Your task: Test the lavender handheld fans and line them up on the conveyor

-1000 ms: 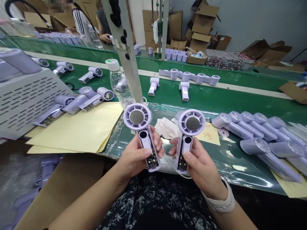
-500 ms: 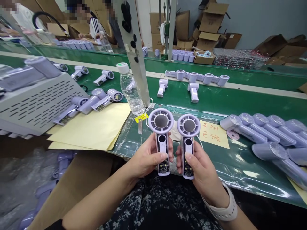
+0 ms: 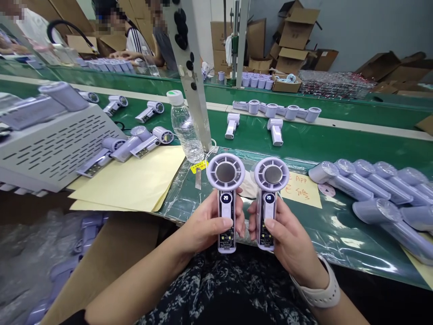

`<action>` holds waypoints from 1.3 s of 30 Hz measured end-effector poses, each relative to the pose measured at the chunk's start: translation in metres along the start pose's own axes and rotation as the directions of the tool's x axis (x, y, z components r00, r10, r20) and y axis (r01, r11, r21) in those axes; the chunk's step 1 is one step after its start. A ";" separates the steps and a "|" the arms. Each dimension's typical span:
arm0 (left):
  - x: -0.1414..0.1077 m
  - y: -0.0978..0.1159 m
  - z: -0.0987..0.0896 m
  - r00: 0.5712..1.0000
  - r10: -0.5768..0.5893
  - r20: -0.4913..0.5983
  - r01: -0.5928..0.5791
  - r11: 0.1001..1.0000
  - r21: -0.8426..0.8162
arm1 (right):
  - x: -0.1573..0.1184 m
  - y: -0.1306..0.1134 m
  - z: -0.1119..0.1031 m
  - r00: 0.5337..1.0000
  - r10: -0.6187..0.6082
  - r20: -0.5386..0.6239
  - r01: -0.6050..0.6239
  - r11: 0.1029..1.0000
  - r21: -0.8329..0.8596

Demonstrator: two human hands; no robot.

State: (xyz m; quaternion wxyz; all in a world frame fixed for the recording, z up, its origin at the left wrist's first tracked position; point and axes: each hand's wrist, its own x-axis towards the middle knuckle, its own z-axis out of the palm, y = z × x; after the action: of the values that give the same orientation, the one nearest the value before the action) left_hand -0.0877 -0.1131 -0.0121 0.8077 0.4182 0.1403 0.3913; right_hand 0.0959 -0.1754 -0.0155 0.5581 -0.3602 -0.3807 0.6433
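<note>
Two lilac handheld fans are held upright side by side over the near edge of the bench. My left hand is closed round the handle of the left fan, its thumb lying on the front below the button. Round the right fan my right hand is closed in the same way. Both small round displays are lit and read 20. Circuit parts show through the lower front of each handle. Behind the fans lie a crumpled white piece and a yellow note with red handwriting.
A water bottle stands by a metal post. Yellow sheets and a slotted metal box are at left. Wrapped fans lie at right. More fans rest on the green belt. Co-workers sit beyond.
Both fans' displays have gone from dark to lit, showing 20. The right fan has moved slightly right, widening the gap between the two. Fans on the belt have shifted slightly right.
</note>
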 end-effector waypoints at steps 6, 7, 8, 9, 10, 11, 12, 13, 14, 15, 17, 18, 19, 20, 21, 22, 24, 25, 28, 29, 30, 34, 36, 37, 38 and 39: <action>-0.003 -0.006 -0.005 1.000 0.019 -0.013 -0.018 0.999 0.049 | 0.000 0.003 -0.006 0.999 0.015 -0.036 -0.017 0.999 -0.043; -0.003 -0.007 -0.006 1.000 0.017 -0.023 -0.016 0.998 0.058 | -0.001 0.004 -0.007 0.999 0.022 -0.040 -0.023 0.999 -0.034; -0.003 -0.007 -0.006 0.999 0.015 -0.036 -0.012 0.997 0.071 | -0.001 0.005 -0.006 0.999 0.023 -0.044 -0.024 1.000 -0.020; -0.002 -0.007 -0.007 0.999 0.013 -0.048 -0.009 0.996 0.085 | -0.002 0.005 -0.006 0.999 0.020 -0.048 -0.020 1.000 0.000; -0.002 -0.008 -0.007 0.998 0.008 -0.061 -0.002 0.995 0.095 | -0.002 0.006 -0.005 0.999 0.013 -0.053 -0.012 1.000 0.023; -0.001 -0.008 -0.007 0.997 0.000 -0.075 0.007 0.995 0.095 | -0.002 0.008 -0.004 0.998 0.008 -0.060 -0.005 0.999 0.044; 0.001 -0.009 -0.007 0.996 -0.010 -0.092 0.017 0.997 0.081 | -0.003 0.009 -0.004 0.997 0.006 -0.071 -0.002 0.998 0.061; 0.002 -0.010 -0.007 0.993 -0.016 -0.116 0.023 0.998 0.059 | -0.003 0.011 -0.003 0.996 0.003 -0.086 0.003 0.997 0.071; 0.003 -0.011 -0.007 0.988 -0.017 -0.151 0.023 0.999 0.038 | -0.003 0.012 -0.003 0.995 0.000 -0.102 0.007 0.997 0.072; 0.004 -0.012 -0.008 0.981 -0.017 -0.196 0.021 1.000 0.021 | -0.003 0.014 -0.003 0.993 0.000 -0.119 0.007 0.998 0.062; 0.005 -0.012 -0.008 0.964 -0.015 -0.266 0.016 1.000 0.001 | -0.003 0.015 -0.004 0.990 0.001 -0.140 0.004 1.000 0.030; 0.004 -0.012 -0.008 0.962 -0.015 -0.274 0.015 1.000 -0.003 | -0.003 0.015 -0.004 0.991 0.004 -0.134 -0.001 1.000 0.018; 0.004 -0.012 -0.008 0.967 -0.018 -0.255 0.017 1.000 -0.003 | -0.004 0.015 -0.005 0.993 0.009 -0.121 -0.008 1.000 0.009; 0.003 -0.012 -0.009 0.977 -0.026 -0.211 0.027 1.000 0.004 | -0.004 0.014 -0.005 0.994 0.009 -0.109 -0.009 1.000 0.003; 0.002 -0.011 -0.009 0.987 -0.032 -0.158 0.036 0.999 0.023 | -0.004 0.013 -0.006 0.995 0.002 -0.102 -0.002 1.000 -0.003; 0.002 -0.011 -0.009 0.993 -0.037 -0.112 0.043 0.998 0.055 | -0.003 0.012 -0.006 0.994 -0.009 -0.105 0.008 1.000 -0.010; 0.002 -0.011 -0.010 0.996 -0.053 -0.074 0.062 0.990 0.126 | -0.002 0.010 -0.006 0.992 -0.027 -0.125 0.023 0.999 -0.030; 0.003 -0.011 -0.011 0.995 -0.058 -0.081 0.069 0.987 0.147 | -0.001 0.009 -0.006 0.991 -0.028 -0.133 0.023 0.999 -0.036; 0.004 -0.010 -0.011 0.993 -0.069 -0.101 0.085 0.982 0.167 | 0.001 0.008 -0.006 0.993 -0.006 -0.119 0.003 1.000 -0.028; 0.004 -0.010 -0.011 0.993 -0.069 -0.101 0.086 0.981 0.172 | 0.001 0.008 -0.006 0.993 -0.002 -0.115 0.000 1.000 -0.015; 0.004 -0.010 -0.012 0.992 -0.067 -0.102 0.084 0.981 0.176 | 0.001 0.008 -0.005 0.994 0.000 -0.113 0.000 1.000 0.001; 0.003 -0.010 -0.011 0.990 -0.065 -0.129 0.085 0.985 0.152 | 0.000 0.006 -0.004 0.993 0.003 -0.116 0.002 0.999 0.047; 0.003 -0.010 -0.010 0.991 -0.043 -0.130 0.059 0.991 0.119 | 0.000 0.005 -0.003 0.993 0.004 -0.116 0.002 0.999 0.050; 0.003 -0.010 -0.010 0.992 -0.028 -0.126 0.042 0.993 0.106 | -0.001 0.004 -0.003 0.993 0.001 -0.118 0.005 0.999 0.054; 0.003 -0.009 -0.009 0.993 -0.016 -0.120 0.028 0.995 0.099 | -0.001 0.004 -0.003 0.993 -0.001 -0.119 0.009 0.998 0.060; 0.004 -0.009 -0.008 0.994 -0.008 -0.111 0.019 0.995 0.096 | -0.001 0.003 -0.003 0.993 -0.005 -0.116 0.013 0.998 0.066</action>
State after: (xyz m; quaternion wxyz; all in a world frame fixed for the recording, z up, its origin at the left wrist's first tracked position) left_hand -0.0851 -0.1090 -0.0237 0.7799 0.4338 0.2065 0.4011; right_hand 0.0973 -0.1769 -0.0199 0.5938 -0.3765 -0.3276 0.6311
